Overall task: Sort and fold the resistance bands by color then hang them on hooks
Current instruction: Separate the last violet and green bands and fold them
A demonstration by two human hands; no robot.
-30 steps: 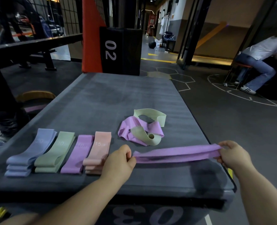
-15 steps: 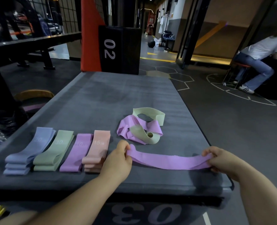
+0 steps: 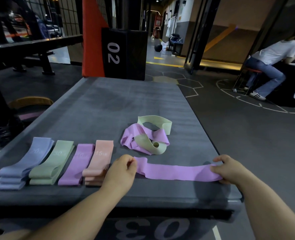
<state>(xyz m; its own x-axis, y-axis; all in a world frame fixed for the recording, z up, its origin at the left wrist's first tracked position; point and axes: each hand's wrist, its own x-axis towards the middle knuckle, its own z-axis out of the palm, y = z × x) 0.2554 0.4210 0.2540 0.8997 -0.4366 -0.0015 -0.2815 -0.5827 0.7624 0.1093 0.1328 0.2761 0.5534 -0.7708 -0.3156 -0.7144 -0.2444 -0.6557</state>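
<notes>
Head view, single camera.

- Purple band lies flat along the near part of the desk, running left to right. Its right end is close to the desk's right edge.
- Left hand pinches the band's left end (that end looks kinked). Right hand grips the right end, thumb on top.
- Four folded piles sit to the left: blue stack, green stack, purple stack, pink stack. A loose tangle of purple and pale green bands lies just beyond.

Risks, as I judge them:
- A kink at the left end could carry into the fold and make it lopsided.
- If one end slips free under any stretch, the band may snap back or drop off the right edge.
- The left hand sits just beside the pink stack, so a careless sweep could topple it.
- No hooks in view.
</notes>
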